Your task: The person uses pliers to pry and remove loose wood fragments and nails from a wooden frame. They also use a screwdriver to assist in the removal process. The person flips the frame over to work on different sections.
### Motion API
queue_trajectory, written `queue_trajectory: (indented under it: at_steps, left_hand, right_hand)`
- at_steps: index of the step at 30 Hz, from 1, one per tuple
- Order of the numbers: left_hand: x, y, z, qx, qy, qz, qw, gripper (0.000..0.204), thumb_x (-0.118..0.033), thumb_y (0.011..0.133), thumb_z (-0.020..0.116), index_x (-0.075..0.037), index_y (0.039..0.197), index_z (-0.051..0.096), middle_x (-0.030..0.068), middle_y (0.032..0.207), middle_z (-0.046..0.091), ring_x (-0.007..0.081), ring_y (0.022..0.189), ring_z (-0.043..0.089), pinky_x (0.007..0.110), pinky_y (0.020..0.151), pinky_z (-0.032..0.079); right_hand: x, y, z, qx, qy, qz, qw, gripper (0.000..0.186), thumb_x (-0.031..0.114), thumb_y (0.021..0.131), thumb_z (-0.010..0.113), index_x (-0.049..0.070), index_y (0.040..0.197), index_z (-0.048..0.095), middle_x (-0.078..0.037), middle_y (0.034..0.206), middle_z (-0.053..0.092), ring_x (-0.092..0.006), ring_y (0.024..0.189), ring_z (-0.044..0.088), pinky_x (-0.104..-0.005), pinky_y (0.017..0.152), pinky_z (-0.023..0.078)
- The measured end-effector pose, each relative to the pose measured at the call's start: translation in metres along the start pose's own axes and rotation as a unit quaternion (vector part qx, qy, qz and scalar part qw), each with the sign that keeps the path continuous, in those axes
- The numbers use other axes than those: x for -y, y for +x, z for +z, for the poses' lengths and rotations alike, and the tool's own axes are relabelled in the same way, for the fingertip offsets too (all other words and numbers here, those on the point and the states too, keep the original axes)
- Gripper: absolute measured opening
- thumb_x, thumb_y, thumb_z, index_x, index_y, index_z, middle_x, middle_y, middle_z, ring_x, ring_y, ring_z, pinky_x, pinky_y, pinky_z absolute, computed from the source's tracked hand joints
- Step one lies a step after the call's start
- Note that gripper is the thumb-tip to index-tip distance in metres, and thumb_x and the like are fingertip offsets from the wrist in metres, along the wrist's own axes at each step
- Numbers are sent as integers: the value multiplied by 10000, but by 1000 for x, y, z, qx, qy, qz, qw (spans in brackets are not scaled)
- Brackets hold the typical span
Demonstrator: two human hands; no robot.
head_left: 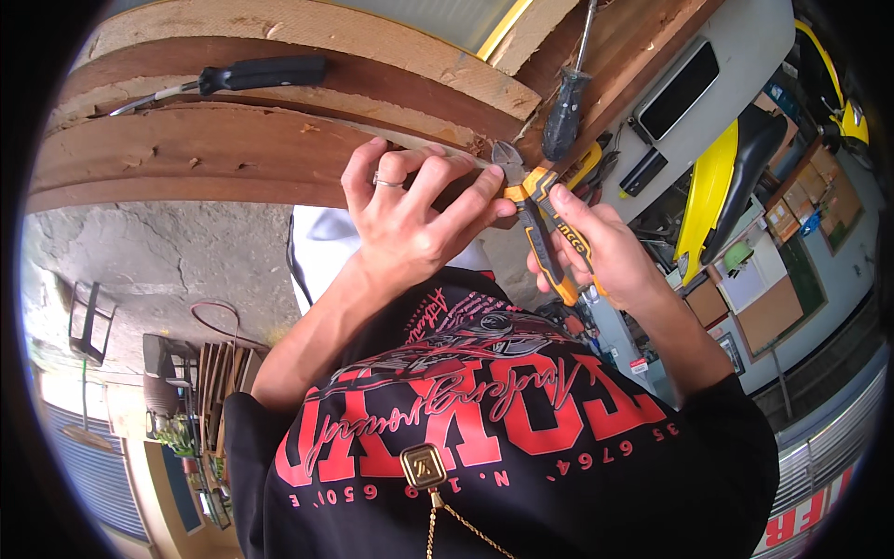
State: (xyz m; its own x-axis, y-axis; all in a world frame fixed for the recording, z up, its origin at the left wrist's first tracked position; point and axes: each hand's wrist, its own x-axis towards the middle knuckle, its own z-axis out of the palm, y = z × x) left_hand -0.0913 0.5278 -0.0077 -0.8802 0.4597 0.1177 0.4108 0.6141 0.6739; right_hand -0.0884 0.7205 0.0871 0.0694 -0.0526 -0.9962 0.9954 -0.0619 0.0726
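My right hand (601,247) is wrapped around diagonal cutting pliers (544,228) with yellow and black handles, their metal jaws at the edge of a reddish wooden beam (233,158). My left hand (419,210), a ring on one finger, has its fingers curled at that edge beside the jaws, over a thin pale strip (410,140); what it grips is hidden. A black-handled tool (261,73) with a thin shaft lies on the wood at upper left. A screwdriver (563,116) with a dark worn handle lies just above the pliers.
Right of the beam are a grey panel (754,47), a dark phone-like rectangle (678,88), a yellow and black vehicle part (698,205) and cluttered boards (745,298). Below left are cracked concrete (168,252), stacked wooden slats (219,401) and a black metal frame (88,321).
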Motion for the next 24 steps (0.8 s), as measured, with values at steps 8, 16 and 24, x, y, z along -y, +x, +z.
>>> queue_trajectory:
  at_steps: [8,16,24]
  left_hand:
    - [4,-3,8,-45,13,23,999,342,-466,626,792,-221,611,554,-95,824,609,131,807,546,383,927,341]
    - [4,0,-4,-13,-32,26,999,295,-383,703,767,-163,678,572,-47,825,623,165,796,548,399,911,349]
    - [-1,1,-49,30,-180,-78,980,283,-150,723,751,-9,953,666,100,869,658,254,837,619,338,776,435]
  right_hand:
    - [-26,5,2,-156,-280,-182,930,584,478,913,528,-25,635,637,-131,559,582,-241,478,569,-383,510,446]
    - [-53,14,18,-316,-436,-398,743,423,379,833,662,-16,684,642,-105,722,605,-301,555,599,-395,479,460]
    - [-65,7,31,-321,-441,-522,655,379,342,700,781,21,654,584,-111,864,585,-263,680,604,-361,516,484]
